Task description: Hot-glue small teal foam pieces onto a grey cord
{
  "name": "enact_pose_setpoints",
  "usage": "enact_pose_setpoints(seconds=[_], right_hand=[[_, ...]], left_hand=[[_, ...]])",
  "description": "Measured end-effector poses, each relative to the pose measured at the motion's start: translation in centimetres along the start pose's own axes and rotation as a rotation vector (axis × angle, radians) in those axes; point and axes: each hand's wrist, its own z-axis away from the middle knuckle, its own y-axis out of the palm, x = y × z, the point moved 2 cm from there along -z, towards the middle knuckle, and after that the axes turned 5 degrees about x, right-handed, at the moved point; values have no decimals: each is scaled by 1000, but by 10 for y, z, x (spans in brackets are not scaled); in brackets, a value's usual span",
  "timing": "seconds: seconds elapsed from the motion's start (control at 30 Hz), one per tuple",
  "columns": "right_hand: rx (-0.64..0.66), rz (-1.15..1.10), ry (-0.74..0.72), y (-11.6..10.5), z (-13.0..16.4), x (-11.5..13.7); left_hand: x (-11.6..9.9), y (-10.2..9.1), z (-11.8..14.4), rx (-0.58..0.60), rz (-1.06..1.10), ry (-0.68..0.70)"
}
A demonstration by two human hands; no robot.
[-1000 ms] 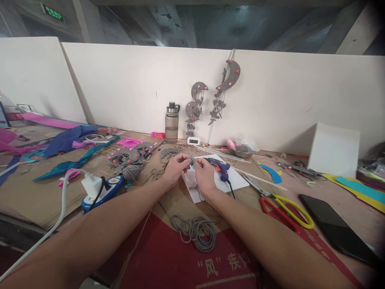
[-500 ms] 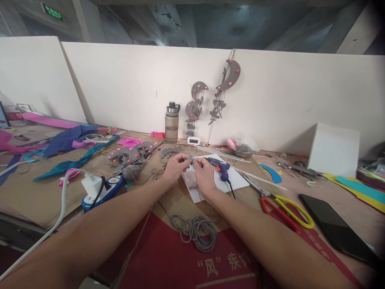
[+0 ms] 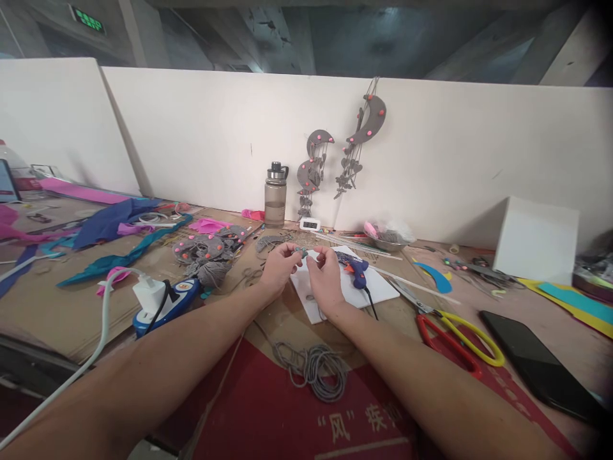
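Currently both hands work over the white sheet (image 3: 378,289) at mid tabletop (image 3: 71,313). The left hand (image 3: 278,268) pinches a small teal bead (image 3: 301,253) between thumb and fingertips; the right hand (image 3: 324,276) is closed in a pinch just beside it, apparently on the grey cord, though the strand itself is too fine to confirm. The bead sits between the two hands, held just above the sheet.

Progress, as a judgement: this piece looks to be at an early to middle stage. One bead is in hand and no moon shape is attached to it in view. A coil of grey cord (image 3: 313,369) lies unused on the red mat (image 3: 268,415) near the forearms. Finished work is present: two grey moon hangings (image 3: 366,131) with pink dots lean on the white wall, and a heap of similar grey pieces (image 3: 208,249) lies to the left. The glue gun (image 3: 353,267) rests on the sheet, touching neither hand. The scissors (image 3: 454,332) and phone (image 3: 541,370) lie well to the right, untouched.

Writing: the red mat carries white Chinese characters, "风" in quotation marks followed by what reads as "疾", the rest cut off. A green sign (image 3: 86,20) at upper left is lit but unreadable. The bottle (image 3: 275,201) shows no legible label. The small timer (image 3: 310,223) display cannot be read.
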Motion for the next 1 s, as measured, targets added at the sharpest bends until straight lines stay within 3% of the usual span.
enact_pose_setpoints(seconds=[0.2,0.43,0.67,0.87,1.0], right_hand=[[-28,69,-46,-3,-2,2],[-34,77,-15,-5,-4,2],[-38,47,-30,-6,-4,0],[-56,50,-25,-7,-4,-1],[-52,15,-19,-7,-4,-2]], left_hand=[[1,0,2,61,-64,42],[-4,1,4,50,-227,105],[-9,4,8,52,-233,86],[-7,2,6,1,-306,171],[-3,1,3,-41,-201,80]])
